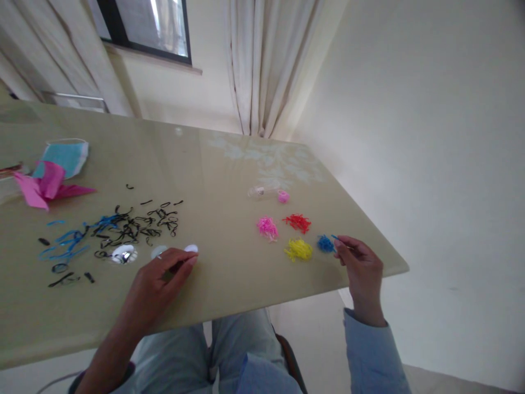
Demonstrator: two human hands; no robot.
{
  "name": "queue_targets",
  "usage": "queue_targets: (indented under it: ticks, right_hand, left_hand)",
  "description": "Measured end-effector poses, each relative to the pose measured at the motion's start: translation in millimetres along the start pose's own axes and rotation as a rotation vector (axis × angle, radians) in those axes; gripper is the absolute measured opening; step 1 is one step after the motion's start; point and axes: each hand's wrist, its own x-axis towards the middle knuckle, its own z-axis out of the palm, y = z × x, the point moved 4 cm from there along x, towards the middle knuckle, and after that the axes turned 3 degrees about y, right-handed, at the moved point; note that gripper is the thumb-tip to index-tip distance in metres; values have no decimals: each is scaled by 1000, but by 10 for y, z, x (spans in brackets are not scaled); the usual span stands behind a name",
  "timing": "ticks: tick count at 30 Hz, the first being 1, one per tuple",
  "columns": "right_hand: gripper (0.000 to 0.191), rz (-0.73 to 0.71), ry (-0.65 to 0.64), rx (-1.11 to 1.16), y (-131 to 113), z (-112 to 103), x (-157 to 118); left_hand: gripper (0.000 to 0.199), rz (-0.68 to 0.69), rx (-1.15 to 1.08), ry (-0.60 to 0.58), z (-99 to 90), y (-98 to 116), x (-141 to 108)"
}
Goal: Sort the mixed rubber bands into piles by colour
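Note:
My right hand is at the table's right front edge, thumb and index finger pinched on a thin blue rubber band. Just left of those fingertips lies a small blue pile of bands. Beside it are a yellow pile, a red pile and a pink pile. My left hand rests low over the table, its thumb and index finger closed at a small white round piece. Its fingers partly cover that piece and a pale disc.
Black bands and loose blue strips lie scattered left, around a shiny white disc. Farther left are a pink folded paper and a face mask. A clear tube and pink roll lie behind the piles.

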Motion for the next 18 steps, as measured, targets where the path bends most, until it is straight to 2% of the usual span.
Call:
queue_targets:
  ticks: [4,7,18]
  right_hand:
    - [42,-25,66,-210,88,-69,41]
    - [45,-57,50,-297,137,-46,53]
    - [44,-140,-9,-397,183,-28,53]
  left_hand:
    - [30,1,22,11,-8,-2,-2]
    - [30,2,21,23,-12,8,-1]
    - [30,-14,19,23,3,-9,3]
